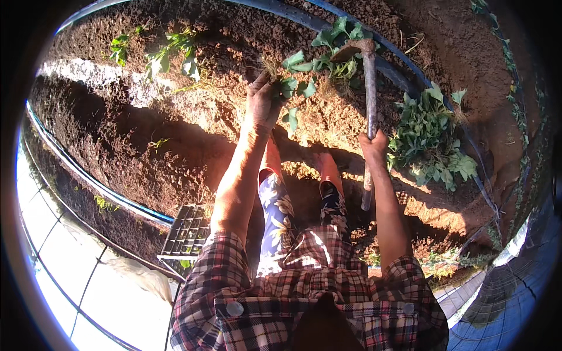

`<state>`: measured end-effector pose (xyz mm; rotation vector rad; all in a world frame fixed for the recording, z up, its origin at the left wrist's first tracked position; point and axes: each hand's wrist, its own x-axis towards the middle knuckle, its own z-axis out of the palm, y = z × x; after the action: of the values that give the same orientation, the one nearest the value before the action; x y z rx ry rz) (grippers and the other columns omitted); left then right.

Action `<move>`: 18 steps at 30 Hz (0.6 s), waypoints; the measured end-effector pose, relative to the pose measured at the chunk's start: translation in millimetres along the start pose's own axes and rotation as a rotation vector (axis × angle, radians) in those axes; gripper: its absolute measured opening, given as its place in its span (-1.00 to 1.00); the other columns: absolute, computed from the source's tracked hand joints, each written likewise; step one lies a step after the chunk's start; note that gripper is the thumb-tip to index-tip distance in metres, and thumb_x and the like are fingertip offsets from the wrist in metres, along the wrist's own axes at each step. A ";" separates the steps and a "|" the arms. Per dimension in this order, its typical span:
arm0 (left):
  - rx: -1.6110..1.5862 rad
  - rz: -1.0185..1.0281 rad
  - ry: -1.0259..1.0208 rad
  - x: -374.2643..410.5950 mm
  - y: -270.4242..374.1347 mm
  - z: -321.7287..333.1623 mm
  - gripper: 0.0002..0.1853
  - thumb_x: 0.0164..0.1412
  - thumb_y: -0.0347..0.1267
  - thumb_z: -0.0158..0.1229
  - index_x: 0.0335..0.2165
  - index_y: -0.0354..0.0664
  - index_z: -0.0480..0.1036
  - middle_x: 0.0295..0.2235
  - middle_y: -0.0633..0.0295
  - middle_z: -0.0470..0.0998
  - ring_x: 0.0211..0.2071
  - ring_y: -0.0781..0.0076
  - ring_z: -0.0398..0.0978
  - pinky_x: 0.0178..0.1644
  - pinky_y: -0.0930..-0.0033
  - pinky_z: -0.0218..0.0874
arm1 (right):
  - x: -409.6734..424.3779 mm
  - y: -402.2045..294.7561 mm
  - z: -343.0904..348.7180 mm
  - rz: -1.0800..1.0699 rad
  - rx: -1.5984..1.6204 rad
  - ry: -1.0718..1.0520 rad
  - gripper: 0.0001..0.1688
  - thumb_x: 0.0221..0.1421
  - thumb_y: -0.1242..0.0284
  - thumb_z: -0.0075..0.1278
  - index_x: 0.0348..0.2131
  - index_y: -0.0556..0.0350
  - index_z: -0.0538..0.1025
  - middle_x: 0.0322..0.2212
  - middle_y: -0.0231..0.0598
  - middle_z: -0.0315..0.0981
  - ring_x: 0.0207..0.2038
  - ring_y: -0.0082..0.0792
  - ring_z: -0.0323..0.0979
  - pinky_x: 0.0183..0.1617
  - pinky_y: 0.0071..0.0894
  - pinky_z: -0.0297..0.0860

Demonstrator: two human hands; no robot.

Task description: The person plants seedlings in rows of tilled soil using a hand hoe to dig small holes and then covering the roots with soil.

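My left hand is closed around a leafy seedling, its fibrous roots showing above the knuckles and its green leaves hanging to the right. In my right hand is the wooden handle of a hoe. The hoe's rusty metal head is at the far end, over a clump of uprooted leafy plants on the soil. To the right of my right hand lies a large heap of similar leafy plants.
Loose brown soil forms ridges and a furrow around my legs. Dark irrigation pipe and a blue line run along the far side. A black plastic crate sits at left. More plants lie at upper left.
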<state>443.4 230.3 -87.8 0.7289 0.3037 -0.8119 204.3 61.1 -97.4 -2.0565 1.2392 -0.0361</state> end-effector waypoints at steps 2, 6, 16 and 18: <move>-0.022 0.053 0.055 -3.9 -0.1 -6.6 -0.77 0.08 -0.53 -0.12 -0.22 -0.21 0.31 -0.41 0.24 0.43 -0.44 0.42 0.43 -0.37 0.33 0.36 | 1.5 13.4 2.5 -0.063 -0.122 0.040 -0.82 -0.24 0.50 -0.04 -0.68 0.07 0.24 -0.79 -0.53 0.12 -0.73 -0.67 0.04 -0.70 -0.55 0.05; -0.096 0.084 0.137 -3.5 -2.6 -2.8 -0.73 0.04 -0.62 -0.18 -0.22 -0.34 0.27 -0.42 0.09 0.41 -0.46 0.35 0.42 -0.41 0.44 0.36 | 5.0 8.2 -13.3 0.172 -0.041 -0.008 -0.84 -0.22 0.53 -0.05 -0.67 0.05 0.25 -0.78 -0.55 0.13 -0.72 -0.70 0.06 -0.70 -0.61 0.05; 0.380 0.290 0.398 3.0 -20.5 -48.1 -0.57 -0.05 -0.61 -0.04 -0.12 -0.24 0.18 -0.13 0.12 0.27 -0.17 0.41 0.28 -0.14 0.45 0.16 | 6.6 -4.3 -41.8 -0.288 -0.065 0.044 -0.65 -0.14 0.57 -0.09 -0.23 0.13 0.39 -0.68 -0.55 0.21 -0.68 -0.72 0.13 -0.60 -0.67 0.13; 0.355 0.140 0.417 -14.9 -8.2 -65.2 -0.63 -0.09 -0.55 0.06 -0.20 -0.27 0.30 -0.25 0.09 0.39 -0.24 0.39 0.36 -0.16 0.41 0.21 | -0.2 -36.3 -34.0 -0.342 -0.055 0.023 -0.62 -0.13 0.57 -0.08 -0.20 0.18 0.40 -0.61 -0.53 0.26 -0.58 -0.73 0.15 -0.48 -0.68 0.18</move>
<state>428.9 279.9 -131.0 1.2436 0.4825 -0.5805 219.1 52.1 -50.9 -2.3004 0.8971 -0.1872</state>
